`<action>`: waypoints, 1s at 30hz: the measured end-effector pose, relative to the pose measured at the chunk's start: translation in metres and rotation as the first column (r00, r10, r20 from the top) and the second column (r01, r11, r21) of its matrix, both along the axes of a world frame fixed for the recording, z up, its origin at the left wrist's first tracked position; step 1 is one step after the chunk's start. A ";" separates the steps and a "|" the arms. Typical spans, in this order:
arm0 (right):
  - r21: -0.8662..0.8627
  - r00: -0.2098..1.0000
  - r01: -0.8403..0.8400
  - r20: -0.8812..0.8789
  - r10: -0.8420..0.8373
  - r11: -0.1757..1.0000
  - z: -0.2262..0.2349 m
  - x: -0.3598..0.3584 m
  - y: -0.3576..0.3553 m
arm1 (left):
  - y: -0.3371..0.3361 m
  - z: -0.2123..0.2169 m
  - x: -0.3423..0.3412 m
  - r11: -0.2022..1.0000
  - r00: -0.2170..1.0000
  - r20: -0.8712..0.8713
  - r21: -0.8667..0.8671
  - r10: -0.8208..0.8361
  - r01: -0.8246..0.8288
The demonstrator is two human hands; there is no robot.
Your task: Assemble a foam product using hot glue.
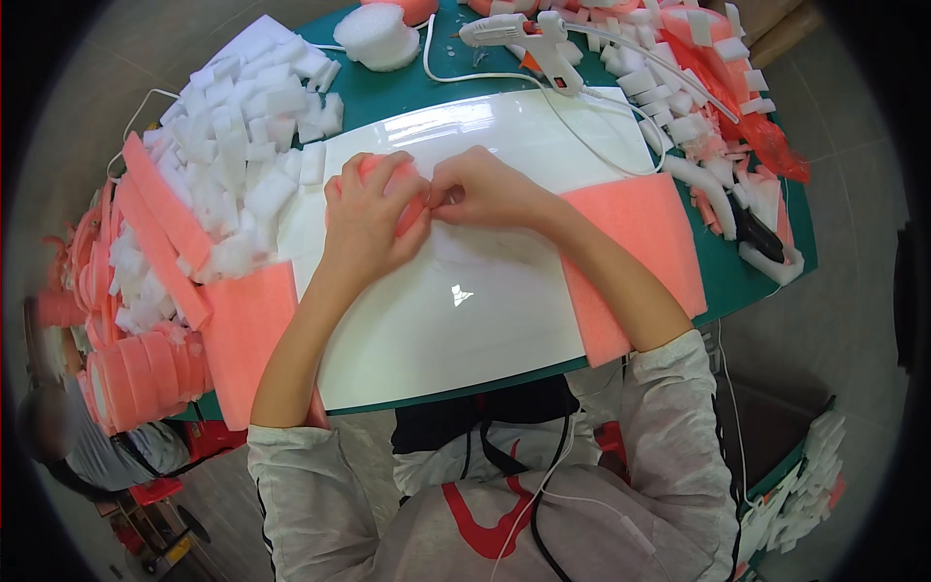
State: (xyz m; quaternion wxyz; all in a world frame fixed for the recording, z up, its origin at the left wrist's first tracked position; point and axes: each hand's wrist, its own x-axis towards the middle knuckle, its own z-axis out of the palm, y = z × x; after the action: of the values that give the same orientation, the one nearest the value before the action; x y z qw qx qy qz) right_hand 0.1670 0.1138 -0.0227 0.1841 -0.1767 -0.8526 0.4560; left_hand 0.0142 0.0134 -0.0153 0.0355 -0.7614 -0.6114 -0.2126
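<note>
My left hand (364, 228) is wrapped round a pink foam piece (411, 215) with a curved outline, above the glossy white board (456, 330). At the right side of that piece, my right hand (485, 189) is closed in a pinch, its fingertips meeting those of my left hand. What lies between the right fingertips is hidden. Beyond my hands, a white hot glue gun (529, 41) lies on the green table (388, 92).
White foam blocks (252, 126) are heaped at the left, beside pink foam strips (160, 218) and stacked pink rolls (145, 378). Pink sheets (635, 252) flank the board. A black-handled tool (756, 233) lies at the right. The glue gun's cord (465, 80) crosses the far side.
</note>
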 end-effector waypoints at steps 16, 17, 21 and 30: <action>0.178 0.995 -0.094 0.043 0.088 0.980 -0.002 0.010 0.018 | 0.001 0.001 -0.005 0.997 0.994 0.074 -0.005 -0.075 0.075; 0.179 0.995 -0.094 0.041 0.088 0.979 0.000 0.008 0.016 | 0.001 0.002 -0.006 0.997 0.995 0.072 -0.004 -0.075 0.075; 0.081 0.990 -0.140 -0.019 0.142 0.987 0.002 0.004 0.004 | 0.001 0.009 -0.013 0.985 0.963 0.205 0.024 -0.173 0.172; -0.169 0.943 -0.009 -0.328 -0.048 0.986 0.011 -0.011 -0.030 | -0.001 0.005 -0.014 0.941 0.435 0.848 0.197 -0.304 0.274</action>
State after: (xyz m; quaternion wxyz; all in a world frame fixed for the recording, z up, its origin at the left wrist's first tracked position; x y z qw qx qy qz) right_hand 0.1564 0.0835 -0.0113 0.3138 -0.1210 -0.7661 0.5477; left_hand -0.0002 0.0129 -0.0101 -0.3026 -0.6415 -0.4028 -0.5785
